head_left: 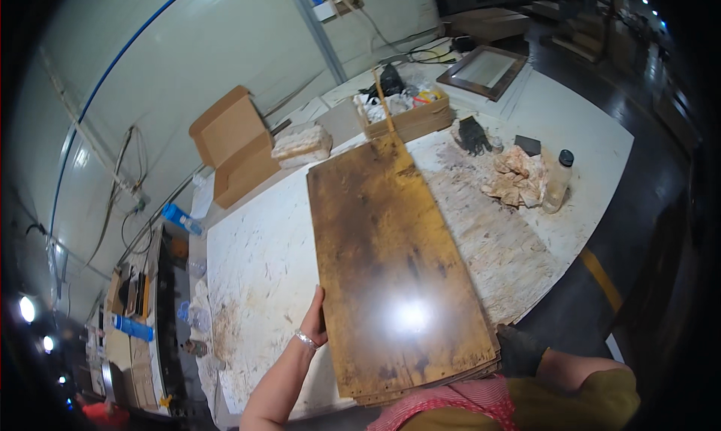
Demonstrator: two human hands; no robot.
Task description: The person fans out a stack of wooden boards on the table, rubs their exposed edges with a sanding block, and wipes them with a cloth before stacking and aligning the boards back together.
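Note:
A stack of thin, glossy, brown-and-yellow stained boards (383,243) stretches from the middle of the table to the front of my body. Their near edges fan out slightly. Wrapped round the left edge of the stack, my bare left hand (315,322) wears a bracelet; its thumb shows along the side and the other fingers are mostly hidden. At the near right corner is my right hand (522,348), in a dark glove and against the boards, its fingers too dark and covered to make out. The stained white table (259,258) lies beneath.
Farther right are a dark glove (473,136), a crumpled stained cloth (518,177) and a clear bottle (557,183) with a black cap. A filled cardboard box (409,119), a framed panel (483,72) and an open carton (244,149) stand at the back.

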